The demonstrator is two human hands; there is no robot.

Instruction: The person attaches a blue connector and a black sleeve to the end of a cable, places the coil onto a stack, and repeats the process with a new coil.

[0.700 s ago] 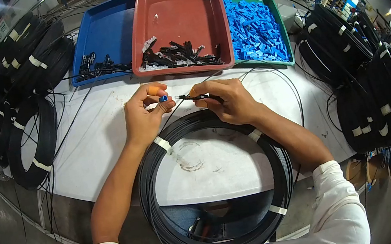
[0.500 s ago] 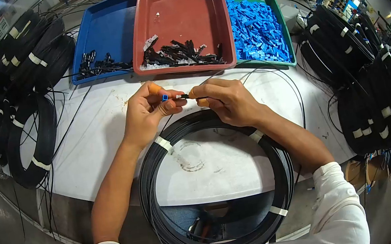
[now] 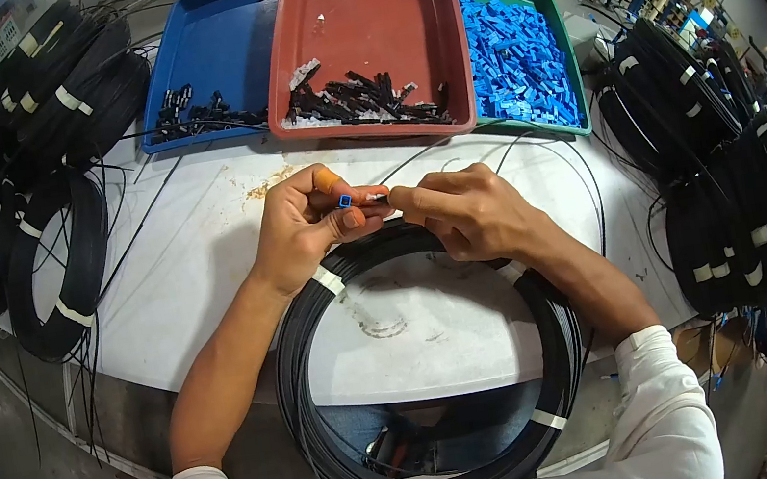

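Note:
My left hand is closed around a small blue connector piece, pinched between thumb and fingers, with orange coverings on some fingertips. Close against it, my right hand pinches a small black connector end with a whitish part. The fingertips of both hands nearly meet above the far side of a large coil of black cable. White tape bands wrap the coil, which lies partly on the white table and partly over my lap.
Behind my hands stand a blue tray with black parts, a red tray with black and white parts, and a green tray full of blue pieces. Black cable coils hang at left, and more coils at right.
Both hands have shifted slightly right and down in the view, and their fingertips are closer together. The black connector end is now more hidden between the fingers.

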